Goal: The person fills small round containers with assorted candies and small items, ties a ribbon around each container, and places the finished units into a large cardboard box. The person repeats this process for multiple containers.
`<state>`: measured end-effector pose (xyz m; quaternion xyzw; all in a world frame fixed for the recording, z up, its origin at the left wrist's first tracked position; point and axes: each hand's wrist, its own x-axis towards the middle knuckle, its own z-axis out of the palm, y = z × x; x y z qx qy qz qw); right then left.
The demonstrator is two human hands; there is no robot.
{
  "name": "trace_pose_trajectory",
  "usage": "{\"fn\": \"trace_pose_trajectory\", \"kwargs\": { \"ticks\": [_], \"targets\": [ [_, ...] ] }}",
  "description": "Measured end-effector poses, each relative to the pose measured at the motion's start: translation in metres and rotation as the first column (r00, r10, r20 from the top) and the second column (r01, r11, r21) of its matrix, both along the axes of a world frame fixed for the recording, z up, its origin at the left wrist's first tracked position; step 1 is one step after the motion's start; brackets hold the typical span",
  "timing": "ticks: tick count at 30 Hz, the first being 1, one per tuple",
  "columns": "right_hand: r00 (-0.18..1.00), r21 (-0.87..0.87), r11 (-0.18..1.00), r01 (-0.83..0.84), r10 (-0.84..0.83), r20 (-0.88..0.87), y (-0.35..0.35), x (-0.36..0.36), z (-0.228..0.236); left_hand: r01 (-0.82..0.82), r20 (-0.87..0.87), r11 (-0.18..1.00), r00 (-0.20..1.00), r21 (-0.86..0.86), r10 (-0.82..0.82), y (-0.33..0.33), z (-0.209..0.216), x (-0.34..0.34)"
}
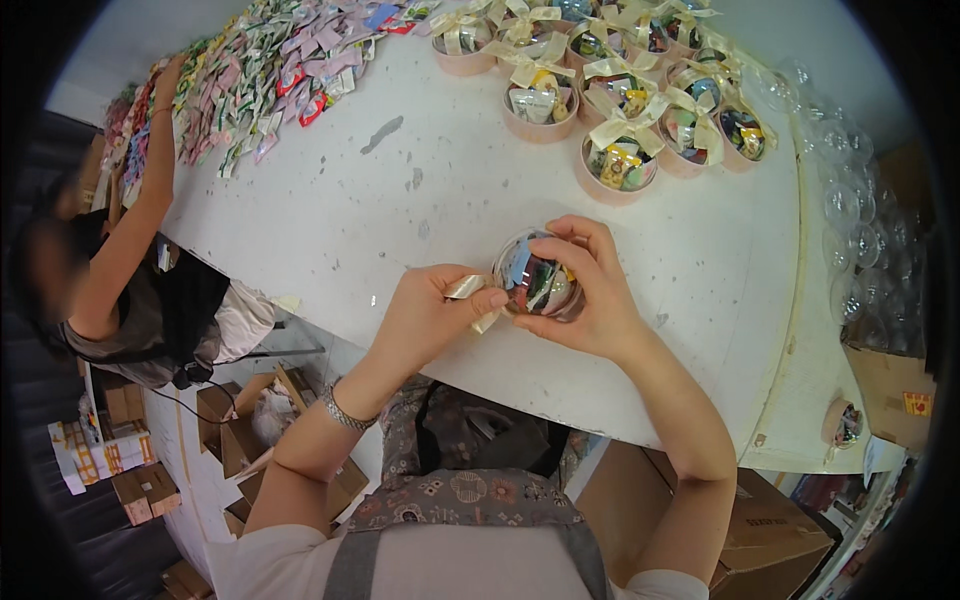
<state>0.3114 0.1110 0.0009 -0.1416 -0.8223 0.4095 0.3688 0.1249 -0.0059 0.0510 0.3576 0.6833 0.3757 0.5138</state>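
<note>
One steady right grip [598,298] curled round the clear plastic ball [546,287] should let your left grip [425,312], pinching the glossy cream ribbon [464,287], keep it untwisted.

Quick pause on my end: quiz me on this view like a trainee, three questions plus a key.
1. True or false: the left hand pinches a cream ribbon.
2. Which hand has its fingers around the clear round container?
3. Where on the table is the cluster of bow-topped pink tubs? A) near edge; B) far left; C) far right.

Key: 1. True. 2. The right hand. 3. C.
</note>
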Motion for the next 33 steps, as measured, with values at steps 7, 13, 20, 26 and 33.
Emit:
{"fn": "trace_pose_trajectory", "kwargs": {
  "ticks": [7, 13, 20, 26, 33],
  "targets": [
    [1.000, -0.027, 0.999, -0.020, 0.020, -0.005, 0.000, -0.004, 0.008, -0.201, 0.858, 0.977, 0.486, -0.075, 0.166, -0.009, -0.019, -0.006],
    [1.000, -0.068, 0.997, -0.020, 0.019, -0.014, 0.001, -0.006, 0.009, -0.236, 0.904, 0.965, 0.376, -0.116, 0.201, -0.008, -0.016, -0.001],
    [0.997, 0.081, 0.994, 0.077, -0.076, -0.027, -0.004, -0.006, 0.009, -0.086, 0.773, 0.996, 0.631, -0.019, 0.069, 0.007, -0.012, -0.017],
    [0.971, 0.284, 0.954, 0.097, -0.154, 0.184, -0.002, -0.015, 0.028, -0.274, 0.661, 0.952, 0.741, 0.138, 0.118, 0.023, -0.003, 0.000],
    [0.986, 0.001, 0.999, 0.038, -0.037, 0.161, -0.003, -0.007, 0.009, 0.206, 0.292, 0.962, 0.922, 0.181, -0.253, 0.054, -0.005, -0.032]
  ]
}}
